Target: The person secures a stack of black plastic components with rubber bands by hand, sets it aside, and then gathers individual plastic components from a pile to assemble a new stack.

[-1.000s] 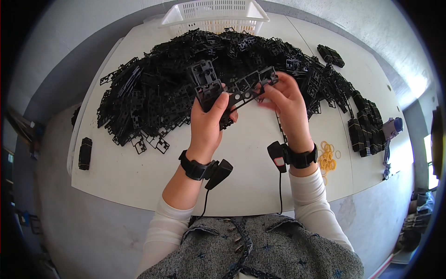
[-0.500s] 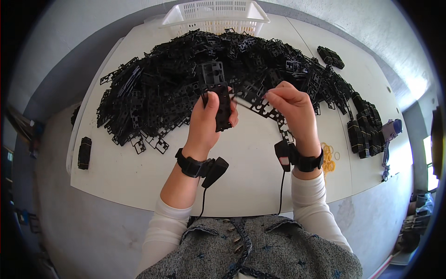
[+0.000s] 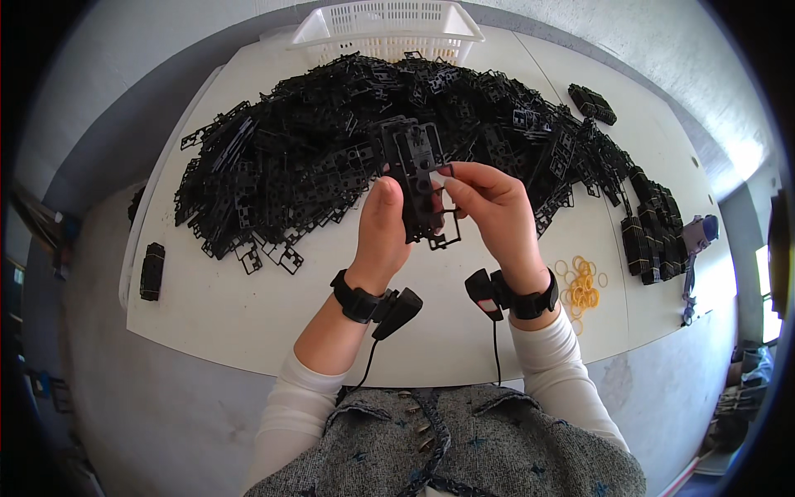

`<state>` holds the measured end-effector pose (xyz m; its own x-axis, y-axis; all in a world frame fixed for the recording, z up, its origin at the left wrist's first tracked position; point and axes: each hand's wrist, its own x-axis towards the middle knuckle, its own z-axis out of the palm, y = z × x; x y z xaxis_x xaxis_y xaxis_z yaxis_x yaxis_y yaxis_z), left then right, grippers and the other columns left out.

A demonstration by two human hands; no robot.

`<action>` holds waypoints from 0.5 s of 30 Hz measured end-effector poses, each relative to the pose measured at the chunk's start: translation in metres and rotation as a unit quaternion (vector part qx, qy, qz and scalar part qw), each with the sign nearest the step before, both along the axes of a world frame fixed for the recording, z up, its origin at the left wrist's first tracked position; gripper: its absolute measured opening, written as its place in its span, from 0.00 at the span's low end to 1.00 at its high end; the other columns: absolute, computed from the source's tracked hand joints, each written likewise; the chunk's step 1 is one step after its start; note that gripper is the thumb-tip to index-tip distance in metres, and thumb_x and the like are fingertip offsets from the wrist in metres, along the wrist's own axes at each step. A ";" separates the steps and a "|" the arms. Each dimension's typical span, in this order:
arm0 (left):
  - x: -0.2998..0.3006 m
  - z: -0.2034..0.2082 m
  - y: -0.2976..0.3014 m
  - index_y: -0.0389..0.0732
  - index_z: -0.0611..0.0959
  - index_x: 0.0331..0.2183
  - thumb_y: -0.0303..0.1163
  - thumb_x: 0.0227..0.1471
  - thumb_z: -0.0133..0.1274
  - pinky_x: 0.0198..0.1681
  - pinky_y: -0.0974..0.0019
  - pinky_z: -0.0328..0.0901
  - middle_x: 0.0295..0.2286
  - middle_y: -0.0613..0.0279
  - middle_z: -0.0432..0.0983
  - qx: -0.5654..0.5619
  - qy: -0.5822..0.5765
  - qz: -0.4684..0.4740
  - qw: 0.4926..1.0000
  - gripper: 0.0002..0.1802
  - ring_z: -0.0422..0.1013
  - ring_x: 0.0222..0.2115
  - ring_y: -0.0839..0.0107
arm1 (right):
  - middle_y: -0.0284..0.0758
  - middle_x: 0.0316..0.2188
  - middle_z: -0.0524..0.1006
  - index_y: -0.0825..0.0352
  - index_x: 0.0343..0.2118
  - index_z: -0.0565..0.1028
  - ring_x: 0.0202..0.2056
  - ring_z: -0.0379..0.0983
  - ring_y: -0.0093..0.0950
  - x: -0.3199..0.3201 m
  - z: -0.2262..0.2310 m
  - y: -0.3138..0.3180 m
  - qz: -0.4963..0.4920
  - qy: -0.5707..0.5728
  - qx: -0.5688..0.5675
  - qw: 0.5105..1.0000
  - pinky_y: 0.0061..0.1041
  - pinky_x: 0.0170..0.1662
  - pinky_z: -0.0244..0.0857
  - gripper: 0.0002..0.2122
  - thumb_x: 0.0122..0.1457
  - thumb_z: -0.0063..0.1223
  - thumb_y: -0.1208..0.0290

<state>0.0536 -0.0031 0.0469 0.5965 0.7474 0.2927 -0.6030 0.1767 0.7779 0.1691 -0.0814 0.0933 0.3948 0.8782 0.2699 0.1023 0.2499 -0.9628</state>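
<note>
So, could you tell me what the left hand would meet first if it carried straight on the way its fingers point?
Probably the heap of black plastic frames beyond the left hand, then the white basket; depth is unclear.

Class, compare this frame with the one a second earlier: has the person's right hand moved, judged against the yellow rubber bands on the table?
Yes. The right hand has moved left, away from the yellow rubber bands, closing on the left hand at the black plastic frame stack.

One white basket (image 3: pixel 387 25), two wrist devices (image 3: pixel 396 311).
</note>
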 end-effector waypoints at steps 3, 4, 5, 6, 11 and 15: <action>-0.001 -0.005 0.002 0.36 0.71 0.40 0.60 0.52 0.39 0.26 0.73 0.65 0.28 0.60 0.73 0.051 -0.015 -0.046 0.998 0.34 0.69 0.23 0.73 | 0.27 0.21 0.72 0.71 0.30 0.73 0.22 0.69 0.16 -0.005 -0.001 0.000 0.020 0.028 0.009 0.999 0.13 0.26 0.62 0.03 0.55 0.51 0.78; 0.000 -0.004 0.001 0.36 0.70 0.41 0.60 0.52 0.39 0.26 0.72 0.65 0.28 0.60 0.73 0.052 -0.015 -0.041 0.998 0.34 0.69 0.23 0.73 | 0.28 0.20 0.73 0.71 0.29 0.72 0.22 0.70 0.17 -0.006 -0.001 0.000 0.030 0.042 0.014 0.999 0.13 0.26 0.62 0.02 0.54 0.51 0.78; 0.000 -0.004 0.001 0.36 0.70 0.42 0.60 0.52 0.39 0.26 0.72 0.65 0.28 0.60 0.73 0.052 -0.015 -0.037 0.998 0.34 0.69 0.23 0.73 | 0.28 0.20 0.73 0.71 0.29 0.72 0.22 0.70 0.17 -0.005 -0.001 0.000 0.030 0.042 0.014 0.999 0.13 0.26 0.62 0.02 0.54 0.51 0.78; 0.001 -0.003 0.000 0.36 0.69 0.42 0.60 0.52 0.39 0.26 0.72 0.65 0.29 0.60 0.73 0.053 -0.015 -0.032 0.998 0.34 0.68 0.23 0.73 | 0.28 0.20 0.73 0.70 0.27 0.71 0.21 0.70 0.17 -0.005 -0.002 0.000 0.028 0.028 0.014 0.999 0.14 0.26 0.63 0.02 0.54 0.51 0.79; -0.001 -0.005 -0.001 0.36 0.69 0.43 0.60 0.52 0.39 0.27 0.72 0.65 0.29 0.60 0.73 0.053 -0.005 -0.031 0.998 0.34 0.68 0.23 0.74 | 0.31 0.19 0.73 0.70 0.24 0.68 0.19 0.71 0.20 -0.003 -0.004 0.000 0.023 -0.005 0.004 1.000 0.15 0.25 0.63 0.05 0.54 0.51 0.79; -0.001 -0.004 -0.003 0.36 0.68 0.44 0.58 0.53 0.40 0.27 0.72 0.65 0.29 0.59 0.72 0.052 -0.001 -0.030 0.998 0.33 0.68 0.24 0.74 | 0.32 0.20 0.73 0.70 0.23 0.68 0.19 0.70 0.20 -0.002 -0.006 0.001 0.020 -0.016 -0.001 1.000 0.16 0.25 0.64 0.05 0.54 0.51 0.79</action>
